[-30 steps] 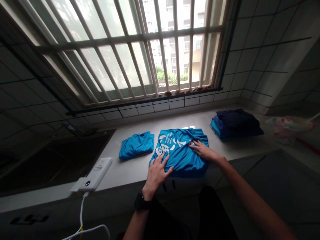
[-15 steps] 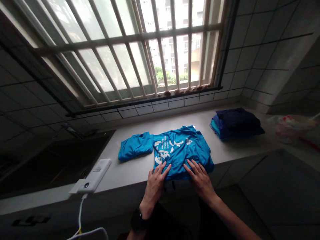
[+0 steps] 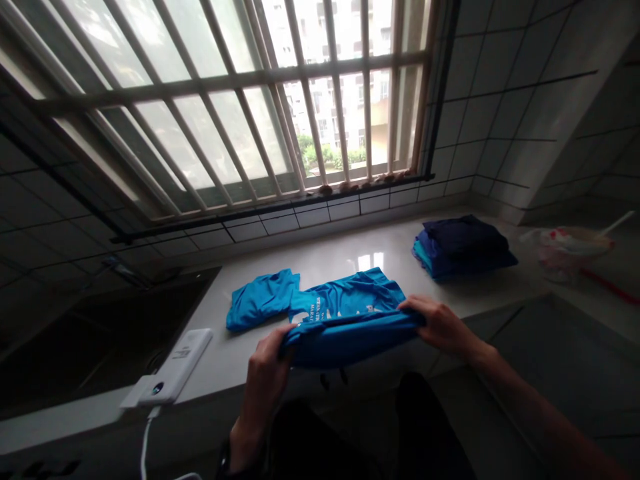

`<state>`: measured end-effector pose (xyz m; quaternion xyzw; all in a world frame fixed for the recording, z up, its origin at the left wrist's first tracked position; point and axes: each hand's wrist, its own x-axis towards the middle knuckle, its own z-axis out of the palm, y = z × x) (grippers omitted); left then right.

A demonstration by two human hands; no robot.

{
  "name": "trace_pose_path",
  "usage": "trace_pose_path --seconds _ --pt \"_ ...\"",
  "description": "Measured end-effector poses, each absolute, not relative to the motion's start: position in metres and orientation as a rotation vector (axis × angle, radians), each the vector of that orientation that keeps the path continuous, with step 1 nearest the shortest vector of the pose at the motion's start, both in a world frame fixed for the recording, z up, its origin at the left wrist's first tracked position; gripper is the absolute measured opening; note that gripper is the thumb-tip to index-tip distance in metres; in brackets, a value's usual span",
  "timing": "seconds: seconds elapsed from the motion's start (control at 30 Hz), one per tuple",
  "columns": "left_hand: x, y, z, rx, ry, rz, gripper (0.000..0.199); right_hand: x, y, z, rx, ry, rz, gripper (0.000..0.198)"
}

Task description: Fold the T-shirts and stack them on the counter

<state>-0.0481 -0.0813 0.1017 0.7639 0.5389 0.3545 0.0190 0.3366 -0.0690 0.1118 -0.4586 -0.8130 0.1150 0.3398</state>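
Note:
A blue T-shirt (image 3: 350, 340) with white print lies partly on the counter, its near edge lifted and folding over toward the window. My left hand (image 3: 270, 357) is closed on the left end of that raised edge. At the right end, my right hand (image 3: 435, 323) grips the same edge. The raised fabric is stretched between both hands and hides part of the print. Just left of the shirt, a folded blue garment (image 3: 263, 300) rests on the counter, touching or nearly touching it.
A stack of dark and blue folded clothes (image 3: 463, 247) sits at the right rear of the counter (image 3: 320, 267). Beyond it is a plastic bag with a bowl (image 3: 570, 250). At left, a white power bank (image 3: 177, 367) with a cable lies beside the dark sink (image 3: 100, 333).
Both hands have gone from lying flat on the shirt to gripping its near edge at the two ends. That edge is now raised and partly folded over. The view has shifted slightly.

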Motion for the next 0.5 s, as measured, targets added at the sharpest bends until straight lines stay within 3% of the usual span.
trace_pose_path --seconds 0.1,0.2,0.3,0.4,0.5 --pt "-0.024 -0.039 0.127 2.283 1.798 1.228 0.026 0.333 -0.024 0.137 -1.332 -1.989 0.274 0.044" --pt "0.001 0.001 0.13 2.314 1.9 1.183 0.037 0.316 0.007 0.141 -1.51 -1.809 0.039 0.047" --pt "0.015 0.018 0.107 2.439 1.973 0.817 0.051 0.292 0.008 0.116 -1.515 -1.911 0.072 0.054" --pt "0.017 0.014 0.076 2.516 1.958 0.372 0.048 0.269 -0.012 0.08 -1.581 -2.189 0.228 0.052" --pt "0.014 0.002 0.062 2.533 2.012 0.268 0.046 0.258 -0.027 0.056 -1.76 -2.271 0.199 0.045"
